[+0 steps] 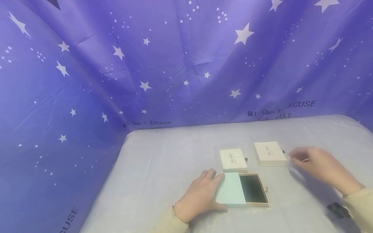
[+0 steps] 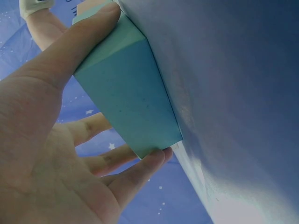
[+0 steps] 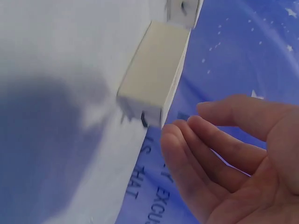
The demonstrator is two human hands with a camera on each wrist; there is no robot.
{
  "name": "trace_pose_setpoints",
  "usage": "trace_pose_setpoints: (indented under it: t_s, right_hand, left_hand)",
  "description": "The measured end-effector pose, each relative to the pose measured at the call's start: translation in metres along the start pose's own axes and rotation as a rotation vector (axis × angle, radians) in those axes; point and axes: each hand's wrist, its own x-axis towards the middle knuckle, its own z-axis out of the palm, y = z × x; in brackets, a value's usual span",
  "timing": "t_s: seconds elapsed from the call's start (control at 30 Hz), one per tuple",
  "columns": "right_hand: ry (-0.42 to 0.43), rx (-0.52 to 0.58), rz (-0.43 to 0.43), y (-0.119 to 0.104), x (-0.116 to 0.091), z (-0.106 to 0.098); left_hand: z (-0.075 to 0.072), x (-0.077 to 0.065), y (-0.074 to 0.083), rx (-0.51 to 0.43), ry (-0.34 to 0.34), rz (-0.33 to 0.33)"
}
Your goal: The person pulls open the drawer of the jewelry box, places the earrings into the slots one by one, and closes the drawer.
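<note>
A mint-green drawer box (image 1: 231, 191) lies on the table with its tray (image 1: 254, 189) slid part way out to the right, showing a black inside. My left hand (image 1: 202, 195) grips the sleeve of this box from the left; in the left wrist view the thumb presses one side and fingertips the opposite side of the sleeve (image 2: 128, 95). My right hand (image 1: 320, 165) hovers just right of a cream drawer box (image 1: 269, 153), near its small dark pull tab (image 3: 144, 119). Its fingers are loosely bent, apart from the box, holding nothing.
Another cream drawer box (image 1: 233, 158) with a dark tab sits right behind the mint one. A dark object (image 1: 338, 210) shows beside the right sleeve, too blurred to identify. A purple star-printed curtain (image 1: 186, 64) hangs behind and left of the pale covered table (image 1: 163, 155).
</note>
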Motion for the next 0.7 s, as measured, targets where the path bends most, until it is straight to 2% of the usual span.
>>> trace_pose_setpoints:
  t_s: [0.4,0.7]
  right_hand:
    - [0.08,-0.07,0.026,0.037,0.006,-0.027]
    - [0.004,-0.153,0.105,0.064,0.008,-0.032]
  left_hand:
    - [0.0,0.0,0.003,0.004,-0.002,0.007]
    - [0.001,0.0,0.002,0.01,0.006,0.009]
